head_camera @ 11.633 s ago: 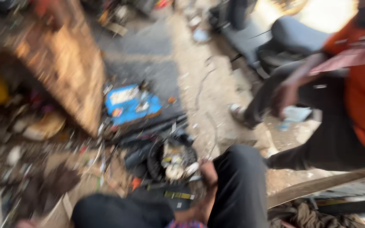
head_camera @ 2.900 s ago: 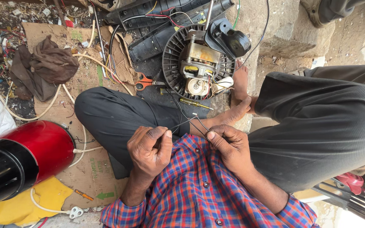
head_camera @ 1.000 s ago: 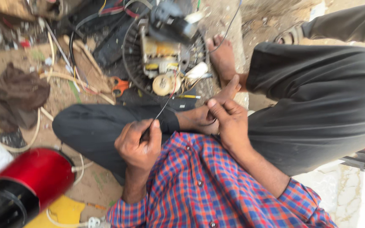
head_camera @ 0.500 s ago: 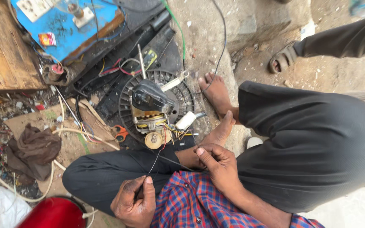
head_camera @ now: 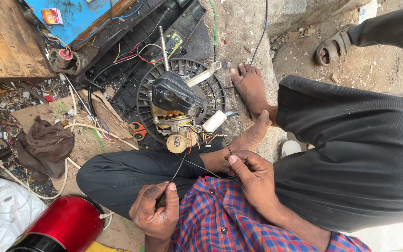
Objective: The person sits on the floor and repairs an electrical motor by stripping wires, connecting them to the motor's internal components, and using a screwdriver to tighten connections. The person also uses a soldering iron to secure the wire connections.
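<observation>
Both hands pinch a thin black wire that runs down from the fan motor: the left hand closed on one strand, the right hand on another, just below the motor. Keeping the strands taut and apart should help. The motor lies on cluttered bare ground outdoors, brown rag to its left.

Left hand and right hand pinch a thin black wire.

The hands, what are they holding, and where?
Both pinch a thin black wire: the left hand near one end, the right hand further along, at the fingertips.
</observation>
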